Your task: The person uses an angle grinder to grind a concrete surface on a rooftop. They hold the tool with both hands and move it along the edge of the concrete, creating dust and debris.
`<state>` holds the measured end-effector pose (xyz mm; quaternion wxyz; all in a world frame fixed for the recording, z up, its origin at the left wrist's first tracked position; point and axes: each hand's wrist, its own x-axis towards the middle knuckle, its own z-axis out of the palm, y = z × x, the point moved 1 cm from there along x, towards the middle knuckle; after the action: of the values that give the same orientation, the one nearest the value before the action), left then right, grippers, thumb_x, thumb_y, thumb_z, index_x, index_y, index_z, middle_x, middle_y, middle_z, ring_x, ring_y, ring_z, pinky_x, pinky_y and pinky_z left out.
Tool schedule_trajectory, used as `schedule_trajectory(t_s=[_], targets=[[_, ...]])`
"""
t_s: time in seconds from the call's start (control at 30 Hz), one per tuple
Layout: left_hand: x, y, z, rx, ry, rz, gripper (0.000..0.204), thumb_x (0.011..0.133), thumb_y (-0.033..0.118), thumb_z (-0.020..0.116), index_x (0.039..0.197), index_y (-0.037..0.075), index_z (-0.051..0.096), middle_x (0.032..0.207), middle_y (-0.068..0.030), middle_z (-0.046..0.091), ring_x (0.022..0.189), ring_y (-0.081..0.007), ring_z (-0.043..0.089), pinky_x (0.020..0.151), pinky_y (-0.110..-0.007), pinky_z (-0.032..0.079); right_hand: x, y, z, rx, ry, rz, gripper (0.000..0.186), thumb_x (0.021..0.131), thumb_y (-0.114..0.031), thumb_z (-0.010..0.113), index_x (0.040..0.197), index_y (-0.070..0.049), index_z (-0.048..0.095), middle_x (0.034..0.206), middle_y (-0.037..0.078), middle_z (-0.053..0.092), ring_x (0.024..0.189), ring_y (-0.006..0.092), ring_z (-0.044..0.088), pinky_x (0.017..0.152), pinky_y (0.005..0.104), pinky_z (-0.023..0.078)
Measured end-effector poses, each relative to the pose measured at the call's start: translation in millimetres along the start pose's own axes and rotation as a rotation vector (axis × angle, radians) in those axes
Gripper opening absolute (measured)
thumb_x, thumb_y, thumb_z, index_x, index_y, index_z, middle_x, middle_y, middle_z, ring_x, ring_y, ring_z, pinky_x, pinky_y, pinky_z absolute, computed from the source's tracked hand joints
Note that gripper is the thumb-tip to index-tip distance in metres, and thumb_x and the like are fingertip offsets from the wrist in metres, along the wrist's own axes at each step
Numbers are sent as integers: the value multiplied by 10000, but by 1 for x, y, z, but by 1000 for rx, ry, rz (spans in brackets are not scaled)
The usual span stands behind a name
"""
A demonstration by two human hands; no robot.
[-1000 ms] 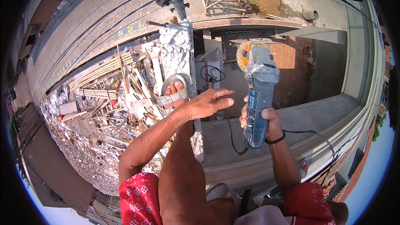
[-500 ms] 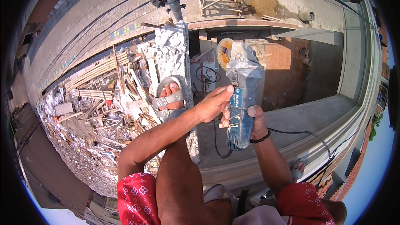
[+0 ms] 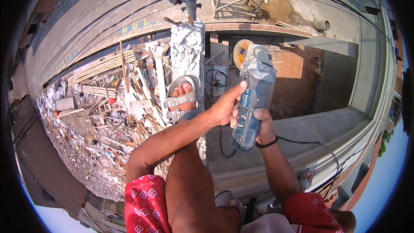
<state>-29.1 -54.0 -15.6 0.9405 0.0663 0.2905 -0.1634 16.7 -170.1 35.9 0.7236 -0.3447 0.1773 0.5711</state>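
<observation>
blue grinder (image 3: pixel 251 108) tilts above part-shaded floor (image 3: pixel 297 67), beside rough white wall (image 3: pixel 186 47).

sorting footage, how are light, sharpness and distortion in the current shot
Head view: hard sun, broken wall nearly white; head view: floor part sunlit, part shaded; head view: street bowed by the fisheye, corners black; head view: grinder fairly sharp.

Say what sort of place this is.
Probably an outdoor construction or demolition site, seen from above: there's a rough, broken wall top, a sprawling heap of scrap wood and rubble beside it, and a dusty angle grinder in use or being handled.
</observation>
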Motion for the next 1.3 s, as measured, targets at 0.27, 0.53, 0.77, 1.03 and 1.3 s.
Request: schedule_trajectory(t_s=[0.27,0.53,0.77,1.03,1.3], targets=[[-16,12,14,166,28,45,691,918,644,433,1113,-4,574,676,-73,618,324,-64,432,248,-199,374,3,-4,8,-58,5,43,574,740,-289,686,1188,0,472,912,152,641,732,275,666,679,376,570],[-14,16,13,43,96,101,739,912,686,381,1172,15,550,865,-78,639,463,-54,521,322,-181,407,11,-9,20,-125,3,107,581,750,-321,667,1201,-10,473,881,146,642,723,268,665,676,376,571],[-13,17,-2,185,267,359,585,974,563,407,1198,30,501,1015,-77,573,927,-133,562,801,-288,488,69,-23,9,-408,104,85,424,771,-277,678,1067,3,560,838,91,632,642,164,639,563,304,548],[-4,34,5,199,429,488,639,981,531,423,1323,0,325,1129,-108,484,1036,-151,488,892,-300,429,137,-42,1,-383,27,122,290,812,-242,676,984,-20,601,852,70,635,683,136,631,623,282,554],[4,45,13,150,584,408,685,958,591,413,1265,-17,336,1109,-124,478,1013,-175,497,850,-330,456,168,-52,-11,-444,71,198,333,836,-257,637,1007,20,568,848,159,650,740,243,652,697,352,561]])
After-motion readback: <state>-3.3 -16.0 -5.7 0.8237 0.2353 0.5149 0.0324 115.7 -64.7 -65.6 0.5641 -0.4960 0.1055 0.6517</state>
